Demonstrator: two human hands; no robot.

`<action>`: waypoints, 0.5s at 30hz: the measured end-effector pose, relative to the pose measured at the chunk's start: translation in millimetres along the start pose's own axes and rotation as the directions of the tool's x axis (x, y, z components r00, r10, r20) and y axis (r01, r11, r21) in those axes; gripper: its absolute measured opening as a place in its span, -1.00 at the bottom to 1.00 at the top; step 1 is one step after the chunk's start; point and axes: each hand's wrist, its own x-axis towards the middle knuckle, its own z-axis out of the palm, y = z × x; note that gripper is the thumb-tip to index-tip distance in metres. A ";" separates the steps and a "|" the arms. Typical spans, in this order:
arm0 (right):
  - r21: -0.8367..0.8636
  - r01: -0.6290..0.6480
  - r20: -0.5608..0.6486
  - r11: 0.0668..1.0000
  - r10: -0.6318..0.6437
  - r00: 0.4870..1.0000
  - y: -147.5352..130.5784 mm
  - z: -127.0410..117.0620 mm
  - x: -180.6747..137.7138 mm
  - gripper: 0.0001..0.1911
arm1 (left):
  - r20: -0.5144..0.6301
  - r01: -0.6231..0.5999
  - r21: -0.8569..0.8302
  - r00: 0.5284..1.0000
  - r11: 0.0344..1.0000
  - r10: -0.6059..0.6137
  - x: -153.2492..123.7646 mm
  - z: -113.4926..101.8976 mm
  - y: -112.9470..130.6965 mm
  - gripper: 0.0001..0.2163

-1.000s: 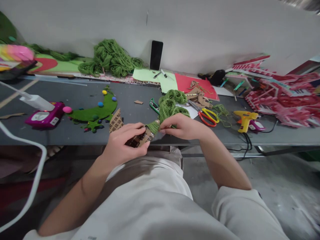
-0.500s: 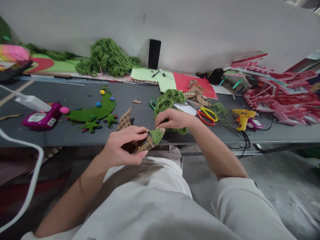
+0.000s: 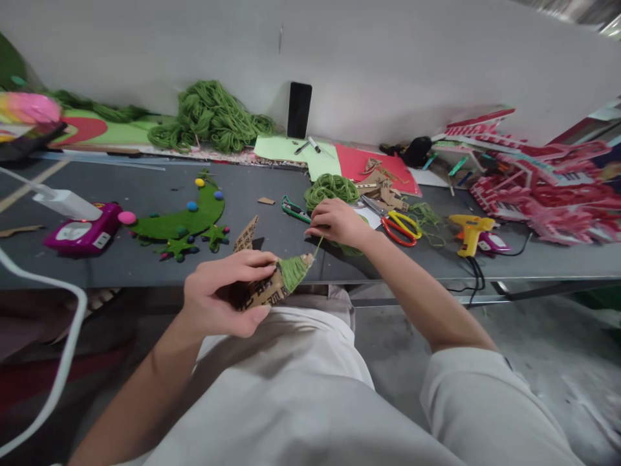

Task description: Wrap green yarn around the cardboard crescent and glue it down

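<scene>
My left hand (image 3: 226,288) is closed around a brown printed cardboard piece (image 3: 264,291) at the table's front edge. The cardboard's right end is wrapped in green yarn (image 3: 294,273), and a bare tip pokes out. Another pointed flap of the cardboard rises behind my fingers. From the wrapped end a strand of yarn (image 3: 318,247) runs up to my right hand (image 3: 337,223), whose fingers pinch it. Behind and partly under that hand lies a coil of green yarn (image 3: 334,186). A green box cutter (image 3: 295,210) rests just left of it.
Scissors (image 3: 400,226) and a yellow glue gun (image 3: 470,232) lie to the right. A green felt crescent (image 3: 182,220) with pompoms and a purple device (image 3: 82,230) are at left. A phone (image 3: 299,110) leans on the wall beside a yarn heap (image 3: 211,116).
My right hand has moved up and away from the wrapped end, drawing a strand of yarn taut. My left hand and the cardboard have shifted slightly left and down.
</scene>
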 end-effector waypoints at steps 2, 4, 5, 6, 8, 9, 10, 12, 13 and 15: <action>-0.041 -0.007 -0.034 0.999 0.005 0.999 2.6 1.5 -1.8 -0.65 | -0.051 -0.014 -0.034 0.999 0.999 0.012 1.7 0.0 2.1 -0.55; -0.065 -0.017 -0.064 0.998 0.013 0.998 6.0 2.7 -4.0 -0.66 | -0.094 -0.021 -0.062 0.995 0.998 0.015 3.3 -0.8 4.5 -0.60; -0.071 -0.024 -0.078 0.997 0.019 0.997 8.1 3.1 -5.3 -0.66 | -0.106 -0.018 -0.070 0.994 0.997 0.011 3.9 -1.6 5.7 -0.61; -0.075 -0.034 -0.090 0.997 0.027 0.996 10.5 3.4 -6.6 -0.65 | -0.113 -0.012 -0.071 0.994 0.997 0.004 4.1 -2.7 6.8 -0.62; -0.078 -0.060 -0.108 0.995 0.052 0.993 16.4 3.7 -8.8 -0.64 | -0.130 0.007 -0.060 0.991 0.998 -0.015 3.7 -5.1 8.2 -0.64; -0.079 -0.076 -0.112 0.994 0.066 0.991 19.6 3.8 -9.7 -0.63 | -0.135 0.012 -0.055 0.991 0.998 -0.019 3.1 -6.3 8.4 -0.64; -0.081 -0.091 -0.114 0.993 0.082 0.990 22.5 3.8 -10.4 -0.62 | -0.138 0.010 -0.052 0.990 0.999 -0.017 2.3 -7.2 8.1 -0.64; -0.086 -0.116 -0.103 0.990 0.107 0.989 26.3 2.5 -11.3 -0.59 | -0.140 0.001 -0.041 0.990 0.999 -0.007 -0.1 -8.3 6.6 -0.63; -0.088 -0.119 -0.086 0.989 0.111 0.990 26.4 0.6 -11.9 -0.59 | -0.132 0.010 -0.023 0.991 1.000 -0.013 -1.5 -8.5 5.4 -0.62; -0.085 -0.118 -0.036 0.989 0.116 0.993 21.9 -6.9 -15.3 -0.54 | -0.112 0.047 0.036 0.993 0.998 -0.043 -4.5 -8.1 2.8 -0.59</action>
